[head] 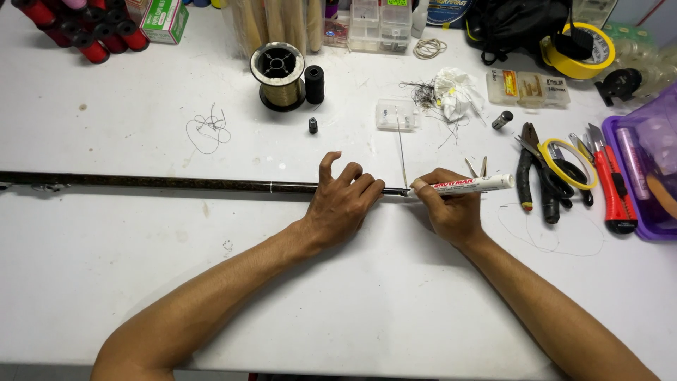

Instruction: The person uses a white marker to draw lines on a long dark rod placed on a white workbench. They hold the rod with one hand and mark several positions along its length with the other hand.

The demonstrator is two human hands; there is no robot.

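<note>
A long dark rod [162, 183] lies across the white table [352, 296] from the left edge toward the middle. My left hand [342, 204] presses down on its right end, fingers curled over it. My right hand [451, 208] grips a white marker pen [469, 185], held level with its tip against the rod's end near my left fingertips. A thin straight wire [401, 152] stands out from that spot toward the back.
Right of my hands lie pliers [530, 169], black scissors with a yellow tape ring [568, 166], a red utility knife [613, 190] and a purple tray [652, 162]. Behind are a spool of gold line [278, 76], a black bobbin [314, 84], small clear boxes [396, 114], loose thread [208, 130].
</note>
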